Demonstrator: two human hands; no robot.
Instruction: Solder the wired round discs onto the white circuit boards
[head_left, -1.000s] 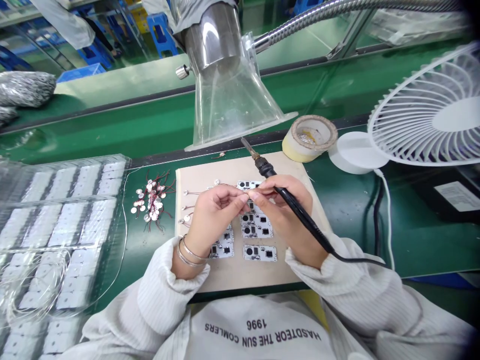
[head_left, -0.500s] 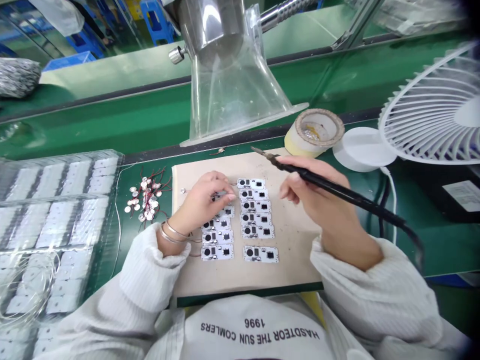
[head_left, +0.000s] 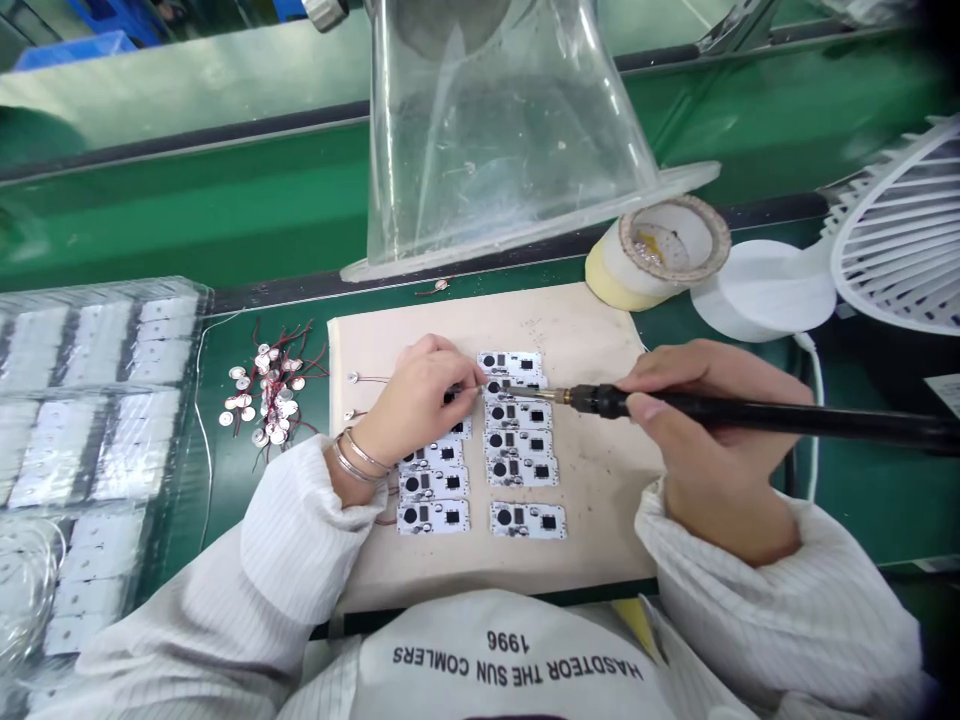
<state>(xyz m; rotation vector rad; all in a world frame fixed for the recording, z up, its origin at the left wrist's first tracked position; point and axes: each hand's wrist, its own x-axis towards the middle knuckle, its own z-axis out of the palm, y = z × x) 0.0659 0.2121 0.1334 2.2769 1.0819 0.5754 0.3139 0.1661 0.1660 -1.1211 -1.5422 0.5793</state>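
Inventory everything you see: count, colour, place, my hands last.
Rectangular mat: one, beige, centre.
Rectangular circuit boards: at least ten, white, on mat.
Pen-shaped soldering iron: one, black, tip over boards.
Round wired discs: many, silvery, mostly left of mat.
Flat tabletop: one, green, under mat.
Round tape roll: one, pale yellow, behind mat.
Slatted plastic fan: one, white, far right.
Flared plastic hood: one, clear, behind mat.
Plastic trays: count unclear, clear, left.
Thin cable: one, white, right.
Bracelets: two, silver, left wrist.
Lettered garment: one, whitish, foreground.
Left hand: one, bare, over boards.
Right hand: one, bare, gripping iron.
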